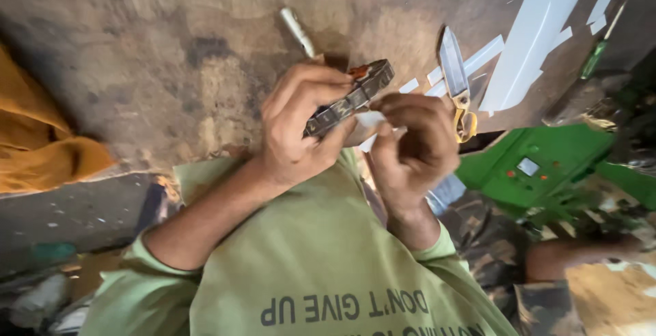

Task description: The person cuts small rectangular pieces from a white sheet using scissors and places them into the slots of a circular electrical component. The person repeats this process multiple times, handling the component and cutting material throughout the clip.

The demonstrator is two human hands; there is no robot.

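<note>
My left hand [297,128] grips a flat, dark metal band-like part [350,98] with an orange spot at its far end, holding it tilted above my chest. My right hand [413,141] is curled next to it, fingertips pinching a small white paper piece [369,120] against the part's lower side. Both hands touch around the part. The paper is mostly hidden by my fingers.
Yellow-handled scissors [456,80] lie on the worn brown surface [171,56] just beyond my right hand, among white paper strips [529,42]. A small metal tube [298,32] lies farther off. A green plastic housing [547,165] and a green screwdriver [596,52] are at the right, orange cloth [41,138] at the left.
</note>
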